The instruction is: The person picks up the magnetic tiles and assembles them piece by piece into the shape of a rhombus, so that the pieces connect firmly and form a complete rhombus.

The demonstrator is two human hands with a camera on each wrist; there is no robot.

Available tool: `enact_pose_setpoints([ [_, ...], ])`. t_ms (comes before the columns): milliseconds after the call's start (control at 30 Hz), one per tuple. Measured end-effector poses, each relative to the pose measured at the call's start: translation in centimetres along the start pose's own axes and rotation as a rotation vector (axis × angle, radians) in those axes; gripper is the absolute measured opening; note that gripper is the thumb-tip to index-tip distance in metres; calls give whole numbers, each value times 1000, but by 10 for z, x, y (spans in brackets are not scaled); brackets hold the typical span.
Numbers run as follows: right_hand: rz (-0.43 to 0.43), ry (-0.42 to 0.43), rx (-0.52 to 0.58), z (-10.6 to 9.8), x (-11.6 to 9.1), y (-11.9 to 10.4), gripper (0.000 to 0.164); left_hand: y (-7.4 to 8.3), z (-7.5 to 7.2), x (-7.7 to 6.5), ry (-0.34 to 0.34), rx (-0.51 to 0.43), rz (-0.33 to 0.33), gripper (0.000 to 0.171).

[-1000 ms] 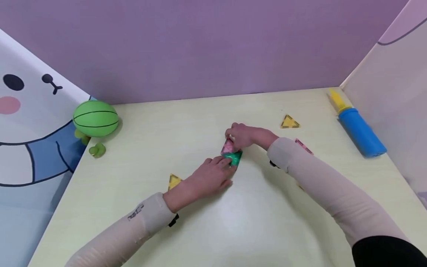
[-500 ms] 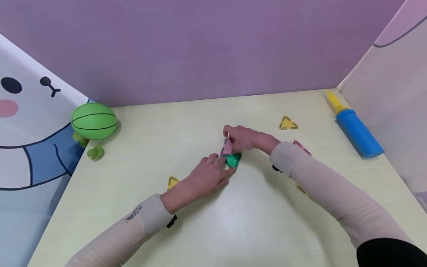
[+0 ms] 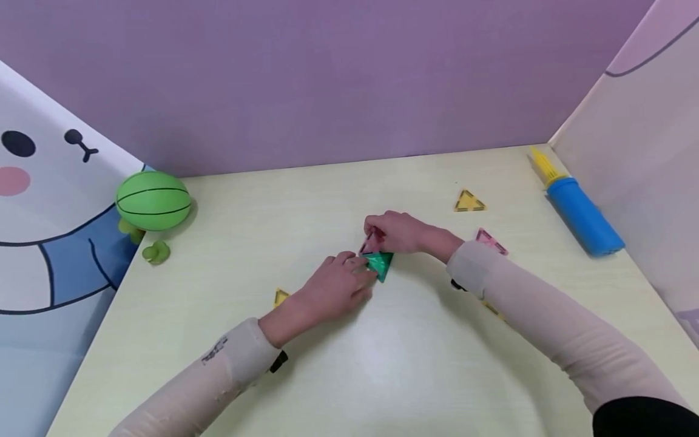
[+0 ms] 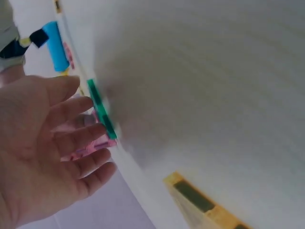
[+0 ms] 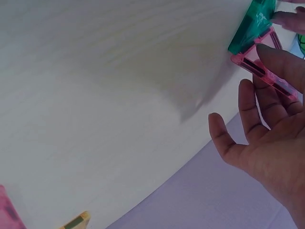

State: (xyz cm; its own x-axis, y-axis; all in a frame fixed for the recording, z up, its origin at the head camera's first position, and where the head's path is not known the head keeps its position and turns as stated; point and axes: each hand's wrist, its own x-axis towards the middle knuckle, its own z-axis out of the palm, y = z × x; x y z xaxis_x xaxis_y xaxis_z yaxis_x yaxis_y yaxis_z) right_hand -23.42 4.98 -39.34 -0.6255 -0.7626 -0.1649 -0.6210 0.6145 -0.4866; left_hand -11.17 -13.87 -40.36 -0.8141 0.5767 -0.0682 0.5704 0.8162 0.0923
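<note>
At the far left of the pale counter (image 3: 426,376), you have a green ball with black stripes (image 3: 153,201), with a small rounded green toy (image 3: 156,252) just in front of it. Further right, a yellow triangular plastic tile (image 3: 281,297) lies partly hidden behind your left wrist. Your left hand (image 3: 333,285) has its fingers apart and loosely extended, palm facing down, with fingertips at a green translucent plastic triangular tile (image 3: 380,265). That tile is near the middle of the counter, one edge meeting a pink translucent plastic piece (image 3: 371,244) with dark strips along its borders. Your right hand (image 3: 398,232) pinches the pink piece between thumb and fingers, partly covering it from above. The two hands are close together without gripping each other. To their right, a second yellow triangular tile (image 3: 469,201) lies flat towards the back; a pink triangular tile (image 3: 491,241) and another yellow tile (image 3: 494,311) are partly covered by your right sleeve (image 3: 546,315). At the far right, a blue plastic cylinder with a yellow end (image 3: 585,217) lies on its side.
</note>
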Motion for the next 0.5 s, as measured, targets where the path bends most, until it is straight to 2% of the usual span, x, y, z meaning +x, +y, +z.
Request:
enact_pose_setpoints([
  [67, 7, 1, 3, 0, 0, -1, 22, -5, -3, 3, 50, -54, -55, 32],
  [133, 16, -2, 12, 1, 1, -2, 22, -10, -7, 7, 93, -129, -140, 28],
  [200, 29, -8, 23, 1, 1, -2, 21, -15, -11, 12, 105, -190, -230, 28],
  [267, 39, -14, 36, 2, 0, -3, 18, -19, -14, 19, 80, -240, -308, 31],
  [333, 40, -19, 44, 4, -1, -2, 14, -23, -14, 25, 36, -262, -351, 35],
  [500, 39, -12, 57, 7, -2, -2, 9, -27, -11, 40, -28, -246, -370, 31],
])
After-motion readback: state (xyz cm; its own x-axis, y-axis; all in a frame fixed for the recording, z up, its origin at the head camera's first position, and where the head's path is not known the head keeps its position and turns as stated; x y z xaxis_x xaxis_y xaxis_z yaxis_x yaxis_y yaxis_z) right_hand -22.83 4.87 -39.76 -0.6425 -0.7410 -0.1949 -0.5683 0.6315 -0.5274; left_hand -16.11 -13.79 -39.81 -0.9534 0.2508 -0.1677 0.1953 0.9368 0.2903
